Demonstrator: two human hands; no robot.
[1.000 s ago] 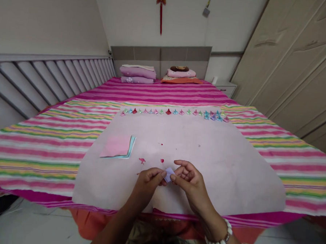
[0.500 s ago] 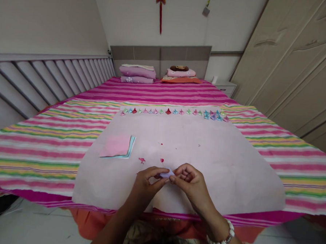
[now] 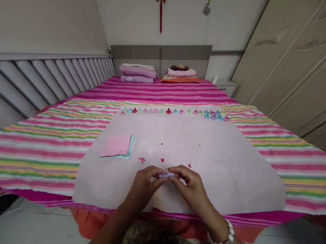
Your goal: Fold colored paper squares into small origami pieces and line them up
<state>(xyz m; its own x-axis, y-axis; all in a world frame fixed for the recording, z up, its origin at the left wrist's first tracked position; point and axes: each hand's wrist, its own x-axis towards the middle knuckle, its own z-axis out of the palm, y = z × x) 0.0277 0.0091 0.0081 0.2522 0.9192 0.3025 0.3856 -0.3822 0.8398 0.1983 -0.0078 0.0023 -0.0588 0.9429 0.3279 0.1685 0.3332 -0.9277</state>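
Observation:
My left hand (image 3: 146,182) and my right hand (image 3: 188,184) meet over the near part of a pale pink sheet (image 3: 231,165) spread on the bed. Both pinch a small folded piece of lilac paper (image 3: 166,175), which shows edge-on between the fingertips. My right wrist wears a white bead bracelet (image 3: 222,238). A stack of pink and light blue paper squares (image 3: 118,147) lies to the left of my hands.
A row of several small folded paper shapes (image 3: 177,112) runs along the sheet's far edge. Tiny red paper scraps (image 3: 142,160) lie just beyond my hands. The striped bedspread (image 3: 42,137) covers the bed; folded bedding (image 3: 138,74) is at the headboard, a wardrobe (image 3: 299,67) to the right.
The lilac paper has turned from facing up to lying flat and edge-on. Both hands have closed in and lowered slightly toward the sheet.

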